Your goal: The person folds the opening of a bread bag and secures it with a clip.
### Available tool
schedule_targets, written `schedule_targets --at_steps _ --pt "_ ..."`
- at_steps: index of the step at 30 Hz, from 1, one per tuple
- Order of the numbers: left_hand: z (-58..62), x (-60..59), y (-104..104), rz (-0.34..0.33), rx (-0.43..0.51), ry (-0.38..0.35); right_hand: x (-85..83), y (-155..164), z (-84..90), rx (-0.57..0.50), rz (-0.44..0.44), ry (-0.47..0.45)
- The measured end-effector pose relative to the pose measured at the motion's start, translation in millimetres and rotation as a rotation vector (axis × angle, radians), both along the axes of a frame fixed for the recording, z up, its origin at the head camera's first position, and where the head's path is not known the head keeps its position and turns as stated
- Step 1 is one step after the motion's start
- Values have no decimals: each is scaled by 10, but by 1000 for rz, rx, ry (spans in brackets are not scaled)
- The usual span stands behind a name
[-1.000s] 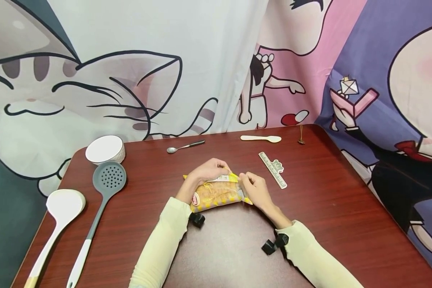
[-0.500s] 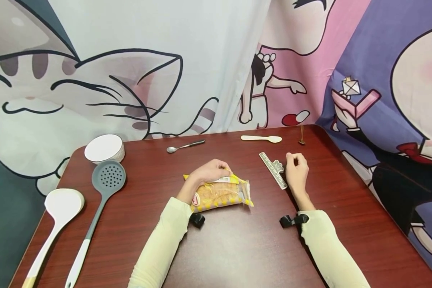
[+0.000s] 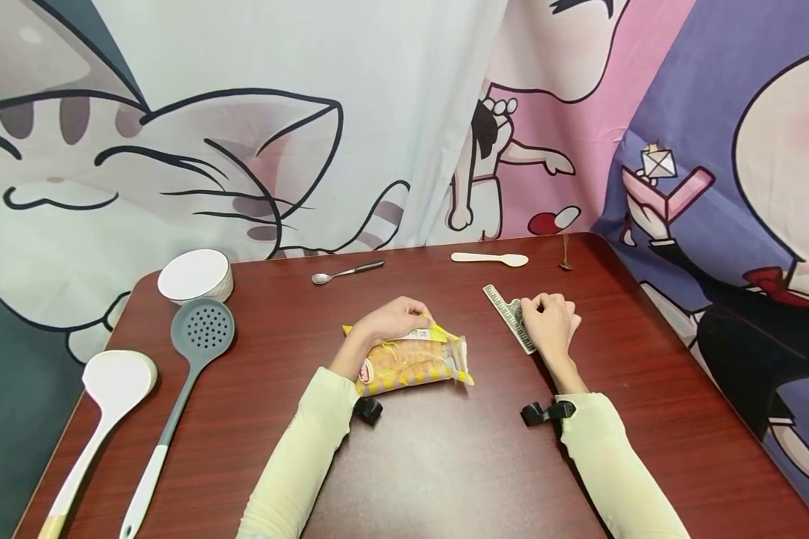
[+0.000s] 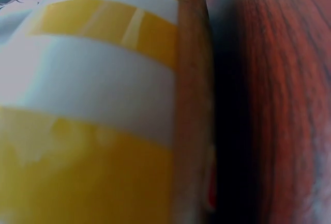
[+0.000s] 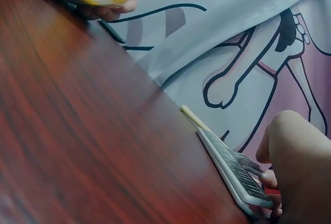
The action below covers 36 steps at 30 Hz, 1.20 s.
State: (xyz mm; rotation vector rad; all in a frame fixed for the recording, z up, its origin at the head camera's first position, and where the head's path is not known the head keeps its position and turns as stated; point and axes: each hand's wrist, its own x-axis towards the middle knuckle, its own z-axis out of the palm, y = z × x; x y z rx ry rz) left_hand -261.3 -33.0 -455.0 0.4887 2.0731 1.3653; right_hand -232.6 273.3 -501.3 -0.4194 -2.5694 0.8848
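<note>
A clear and yellow packet of bread [image 3: 414,363] lies on the table, and my left hand [image 3: 391,322] pinches its upper edge. The packet's yellow and white wrapper [image 4: 88,79] fills much of the left wrist view, where the left fingers are hidden. To the right is a long bag clip [image 3: 511,318] with a piano-key pattern. My right hand [image 3: 551,326] grips the clip's shaped handle between thumb and fingers. The right wrist view shows the clip's bar [image 5: 232,169] beside the curled right hand [image 5: 297,157], which partly covers the handle.
Along the back lie a small dark-handled spoon [image 3: 347,272], a pale spoon [image 3: 489,259] and a small brown item [image 3: 565,254]. At left are a white bowl [image 3: 197,277], a grey skimmer [image 3: 203,331] and a white ladle [image 3: 118,374]. A printed curtain hangs behind.
My right hand has let go of the packet's right end, moved right to the clip and taken hold of its handle. The left hand has stayed on the packet.
</note>
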Motion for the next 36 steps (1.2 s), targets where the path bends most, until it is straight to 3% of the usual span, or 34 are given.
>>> schedule_targets --at_steps 10,14,21,29,32,36 --pt "4 -2 8 -15 -2 16 4 3 -5 3 73 -3" --pt "-3 1 9 -17 0 14 3 9 -7 -68 118 27" --pt "6 9 6 -24 3 13 22 5 5 -220 98 41" --pt "-5 3 0 -33 10 21 36 -26 16 -172 250 56" --pt "0 6 1 -31 4 24 34 -46 19 -272 341 81" --pt "8 7 12 -32 2 24 39 -118 46 -530 407 124"
